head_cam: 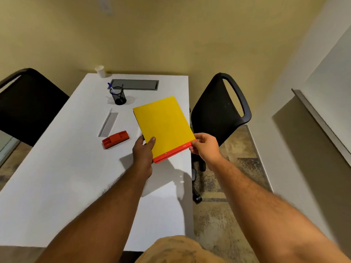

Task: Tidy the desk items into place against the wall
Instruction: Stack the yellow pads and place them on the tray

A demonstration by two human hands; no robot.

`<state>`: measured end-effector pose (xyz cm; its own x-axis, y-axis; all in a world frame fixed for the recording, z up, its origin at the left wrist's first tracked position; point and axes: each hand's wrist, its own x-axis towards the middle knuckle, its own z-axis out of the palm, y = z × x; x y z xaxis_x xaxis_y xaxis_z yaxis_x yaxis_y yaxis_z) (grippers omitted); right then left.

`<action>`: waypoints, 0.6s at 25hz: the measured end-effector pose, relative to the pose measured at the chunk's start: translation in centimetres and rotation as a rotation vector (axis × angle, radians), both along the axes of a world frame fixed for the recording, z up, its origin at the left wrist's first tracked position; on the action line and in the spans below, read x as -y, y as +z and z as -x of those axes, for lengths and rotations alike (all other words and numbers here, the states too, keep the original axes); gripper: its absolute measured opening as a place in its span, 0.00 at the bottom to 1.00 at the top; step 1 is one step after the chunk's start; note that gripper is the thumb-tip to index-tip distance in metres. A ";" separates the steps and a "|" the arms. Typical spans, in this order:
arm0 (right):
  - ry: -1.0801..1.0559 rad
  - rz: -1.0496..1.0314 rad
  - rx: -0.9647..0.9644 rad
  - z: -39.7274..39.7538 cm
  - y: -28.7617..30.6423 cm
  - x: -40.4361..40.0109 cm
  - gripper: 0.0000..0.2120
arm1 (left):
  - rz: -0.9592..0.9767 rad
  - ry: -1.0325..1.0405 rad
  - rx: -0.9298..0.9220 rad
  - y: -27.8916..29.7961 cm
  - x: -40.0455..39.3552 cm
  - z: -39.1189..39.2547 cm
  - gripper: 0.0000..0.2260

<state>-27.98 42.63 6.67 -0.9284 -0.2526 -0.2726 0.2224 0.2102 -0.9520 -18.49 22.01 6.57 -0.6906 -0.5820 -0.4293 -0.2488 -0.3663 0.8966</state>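
Hands, the left hand [143, 149] and right hand [204, 146], grip a yellow folder [164, 126] above the desk [57, 177], while ruler [108, 122], red eraser [115, 139] and pen cup [118, 95] lie mid-desk, seemingly not yet tidied to the wall [152, 35].

Two black chairs [218, 109] flank the white desk [57, 186], whose far edge meets a yellow wall [171, 35]

White desk [57, 186]: cup [100, 71], eraser [115, 139]
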 end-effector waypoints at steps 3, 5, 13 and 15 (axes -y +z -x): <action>-0.096 -0.007 -0.013 1.0 0.3 -0.3 0.09 | 0.016 -0.093 -0.033 0.8 -0.2 1.5 0.13; -0.179 -0.013 -0.019 2.2 0.0 0.0 0.09 | 0.037 -0.134 -0.068 1.2 -0.4 3.1 0.14; -0.271 0.033 0.062 6.0 -2.4 -1.4 0.10 | 0.170 -0.032 -0.083 0.8 -5.0 7.4 0.20; -0.196 0.065 0.050 8.1 -1.7 -2.5 0.09 | 0.181 0.059 -0.099 1.2 -6.3 9.2 0.19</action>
<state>-36.11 45.15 5.00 -0.9472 -0.0871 -0.3087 0.3005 0.0962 -0.9489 -27.65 28.35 7.76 -0.6870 -0.6840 -0.2453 -0.1389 -0.2078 0.9683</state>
